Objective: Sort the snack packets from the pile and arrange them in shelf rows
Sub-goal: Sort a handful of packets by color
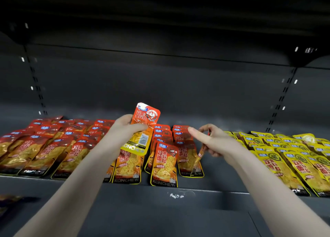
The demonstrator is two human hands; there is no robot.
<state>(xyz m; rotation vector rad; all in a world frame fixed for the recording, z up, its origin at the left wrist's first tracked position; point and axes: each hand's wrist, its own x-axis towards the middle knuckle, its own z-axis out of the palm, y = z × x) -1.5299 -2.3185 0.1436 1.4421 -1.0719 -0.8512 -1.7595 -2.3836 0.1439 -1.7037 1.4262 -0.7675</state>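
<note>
My left hand [125,127] grips a small stack of packets above the shelf: an orange packet [147,116] sticks up on top, and a yellow one [136,144] hangs below it upside down. My right hand [212,140] holds another orange packet [199,158] edge-on, its lower end near the orange rows. Rows of red packets [44,147] fill the shelf's left. Orange packets [165,163] lie in the middle, partly hidden by my hands. Yellow packets [289,154] cover the right.
The dark shelf board [178,186] has a bare gap between the orange and yellow rows. A lower shelf surface [160,215] runs below, with a few packets [9,201] at its far left edge. Slotted uprights [280,108] stand at the back.
</note>
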